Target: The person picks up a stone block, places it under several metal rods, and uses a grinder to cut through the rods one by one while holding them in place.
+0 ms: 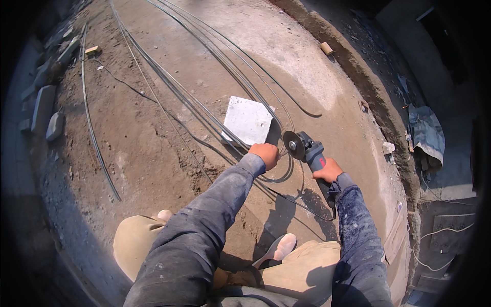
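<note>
My right hand is wrapped round the grey and black body of an angle grinder. Its round cutting disc points left, close to my left hand. That hand is closed like a fist over thin steel rods at the near edge of a white block. The fingers hide exactly how many rods they hold. Some rods run across the block's near left side, and others curve round by the disc. Whether the disc touches a rod, I cannot tell.
Long rods stretch over the dirt to the far left; a single bundle lies apart. A dark cable crosses the ground. Stone blocks line the left side. A trench edge and a crumpled sheet are on the right.
</note>
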### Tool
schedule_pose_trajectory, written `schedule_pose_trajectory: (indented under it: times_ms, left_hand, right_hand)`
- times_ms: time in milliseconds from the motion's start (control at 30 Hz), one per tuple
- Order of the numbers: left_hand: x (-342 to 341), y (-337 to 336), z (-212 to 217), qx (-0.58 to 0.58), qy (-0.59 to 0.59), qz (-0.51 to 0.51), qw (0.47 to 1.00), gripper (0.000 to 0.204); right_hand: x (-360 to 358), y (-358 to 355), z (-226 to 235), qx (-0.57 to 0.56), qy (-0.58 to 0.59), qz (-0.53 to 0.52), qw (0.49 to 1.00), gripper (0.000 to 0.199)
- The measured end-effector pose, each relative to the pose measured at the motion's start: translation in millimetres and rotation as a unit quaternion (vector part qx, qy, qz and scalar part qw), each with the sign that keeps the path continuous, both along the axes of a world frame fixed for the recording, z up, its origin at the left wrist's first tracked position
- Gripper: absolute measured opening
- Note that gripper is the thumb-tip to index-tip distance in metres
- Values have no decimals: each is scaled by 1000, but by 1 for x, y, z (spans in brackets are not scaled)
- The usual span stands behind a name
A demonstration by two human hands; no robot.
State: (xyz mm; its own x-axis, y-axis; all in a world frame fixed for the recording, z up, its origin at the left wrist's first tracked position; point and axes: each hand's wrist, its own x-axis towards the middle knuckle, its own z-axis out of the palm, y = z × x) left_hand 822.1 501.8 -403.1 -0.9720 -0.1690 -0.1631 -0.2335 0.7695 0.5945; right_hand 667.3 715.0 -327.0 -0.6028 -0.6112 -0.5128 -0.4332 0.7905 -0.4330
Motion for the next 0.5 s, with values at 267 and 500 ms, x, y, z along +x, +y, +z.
schedule_pose_trajectory:
  times_ms: [267,500]
  left_hand:
    - [-4,-2,-5,-9,-15,-5,1000,21]
    - [-3,0,3,-13,-18,-6,1000,21]
  right_hand:
    - [2,8,3,7,-7,-14,1000,45]
    - [0,11,1,16,-6,-28,999,45]
